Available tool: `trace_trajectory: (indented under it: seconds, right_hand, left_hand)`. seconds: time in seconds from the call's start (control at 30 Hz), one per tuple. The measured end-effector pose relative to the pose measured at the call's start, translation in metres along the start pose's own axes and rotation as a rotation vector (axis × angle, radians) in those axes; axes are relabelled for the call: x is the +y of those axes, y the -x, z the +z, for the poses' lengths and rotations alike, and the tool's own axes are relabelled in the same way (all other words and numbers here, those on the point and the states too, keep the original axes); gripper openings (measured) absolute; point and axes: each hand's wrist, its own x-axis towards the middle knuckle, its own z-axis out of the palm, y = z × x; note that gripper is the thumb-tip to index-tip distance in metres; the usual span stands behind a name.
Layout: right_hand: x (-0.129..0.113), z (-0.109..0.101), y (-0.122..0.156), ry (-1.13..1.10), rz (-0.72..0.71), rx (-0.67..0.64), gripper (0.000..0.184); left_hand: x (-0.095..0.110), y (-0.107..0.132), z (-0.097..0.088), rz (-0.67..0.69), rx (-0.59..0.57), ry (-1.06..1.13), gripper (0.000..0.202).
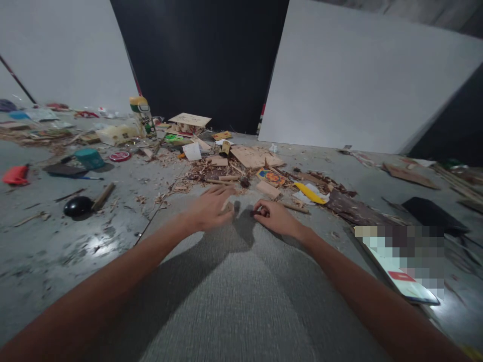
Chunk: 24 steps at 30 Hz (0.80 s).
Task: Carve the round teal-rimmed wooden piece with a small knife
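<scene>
Nearest the camera is a grey textured surface (230,311), with shadows of both arms cast on it. Both forearms reach forward over it from the lower corners.

The left hand (209,208) is palm down, its fingers extended forward and close together. A small pale piece (227,206) sits between its thumb and forefinger, above the far part of the grey surface; the grip is narrow and appears closed on that piece. The right hand (278,217) is just across from it, apart from the left, with fingers curled and the thumb drawn in towards them. The space inside that curl is dark and small, and it cannot be told whether anything is held there.

Directly beyond the hands are wood shavings (184,187), a flat wooden board (256,156), a small wooden block (268,189) and a colourful printed packet (270,177). A yellow strip (310,193) lies on white paper beyond the right hand, to its right.

On the left side of the floor (124,201) are a rounded black object (77,206), with a stick beside it, and a teal container (89,158). A bottle with a yellow top (143,116) stands upright farther back.
</scene>
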Motion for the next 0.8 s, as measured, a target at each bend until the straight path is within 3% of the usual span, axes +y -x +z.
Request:
trace_trajectory:
  seconds: [0.07, 0.13, 0.2, 0.33, 0.37, 0.43, 0.57, 0.7, 0.8]
  right_hand:
    - [0.0, 0.001, 0.0, 0.007, 0.003, 0.005, 0.01]
    - [0.001, 0.002, 0.0, 0.009, 0.006, 0.008, 0.011]
    - [0.001, 0.002, 0.0, 0.005, 0.004, 0.009, 0.011]
    - [0.0, 0.002, 0.0, -0.028, -0.006, 0.026, 0.011]
    - [0.0, 0.001, 0.0, -0.043, -0.01, 0.031, 0.011]
    - [0.001, 0.001, 0.0, -0.08, -0.016, 0.036, 0.011]
    - [0.003, -0.005, -0.002, -0.192, -0.029, 0.068, 0.007]
    - [-0.002, -0.014, 0.0, -0.336, -0.036, 0.095, 0.014]
    - [-0.016, -0.014, 0.005, -0.39, -0.06, 0.108, 0.015]
  left_hand:
    - [-0.004, 0.002, 0.009, -0.01, -0.012, -0.02, 0.061]
    - [-0.01, 0.003, 0.016, -0.017, -0.077, -0.055, 0.054]
    - [-0.012, 0.001, 0.02, -0.045, -0.045, -0.007, 0.045]
    - [-0.002, -0.013, 0.01, -0.362, 0.186, 0.483, 0.045]
    - [0.002, -0.016, 0.005, -0.428, 0.18, 0.579, 0.051]
    - [0.01, -0.018, -0.002, -0.505, 0.056, 0.767, 0.06]
    - [0.008, -0.014, -0.003, -0.565, -0.265, 1.319, 0.056]
    - [-0.007, -0.01, 0.008, -0.515, -0.391, 1.451, 0.048]
    - [-0.01, -0.01, 0.014, -0.56, -0.416, 1.457, 0.057]
